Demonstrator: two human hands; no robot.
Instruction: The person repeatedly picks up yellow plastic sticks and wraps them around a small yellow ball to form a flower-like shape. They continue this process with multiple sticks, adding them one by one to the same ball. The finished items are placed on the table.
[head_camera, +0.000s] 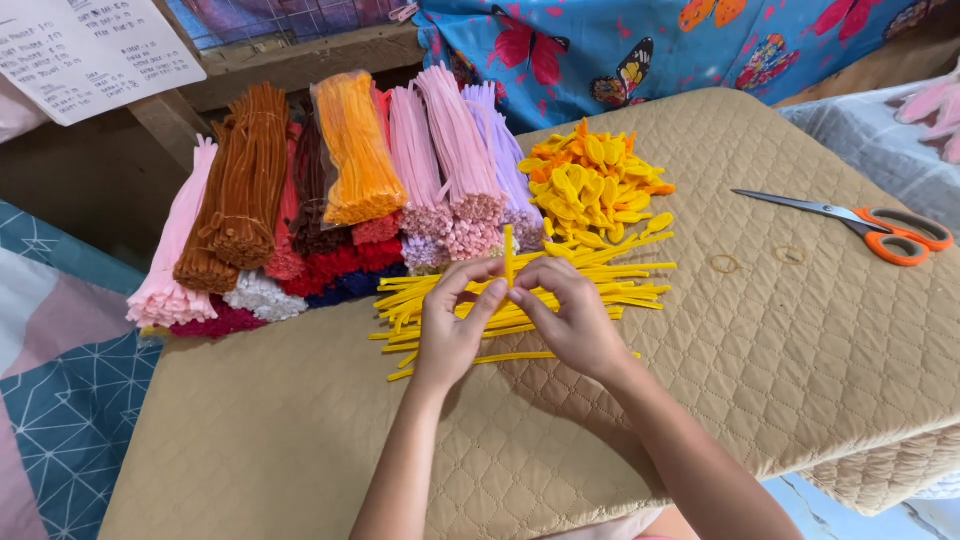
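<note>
Your left hand (452, 325) and your right hand (570, 315) meet near the middle of the view, fingertips pinched together on one yellow pipe cleaner (508, 252) that stands upright between them, its top pointing to 12 o'clock. Both hands are closed narrowly on that single stem, thumbs and forefingers touching it low down. Directly under your hands, on the quilted tan pad (780, 340) that covers the desk, lies a loose spread of yellow pipe cleaners (600, 283), fanned out toward 3 o'clock and 9 o'clock. Just beyond them, at about 1 o'clock from your hands, sits a heap of yellow and orange petal shapes (590, 180), touching the far end of the spread. From 10 to 12 o'clock lie the bundles of pipe cleaners (340, 190), side by side: pale pink at the far left, then brown, dark red, orange in a clear sleeve, pink and lilac, with white, crimson and navy ends showing nearest you. Well apart at 2 o'clock, orange-handled scissors (860, 222) lie closed on the pad, blades pointing left, with two small rubber bands (724, 264) between them and the yellow spread.
</note>
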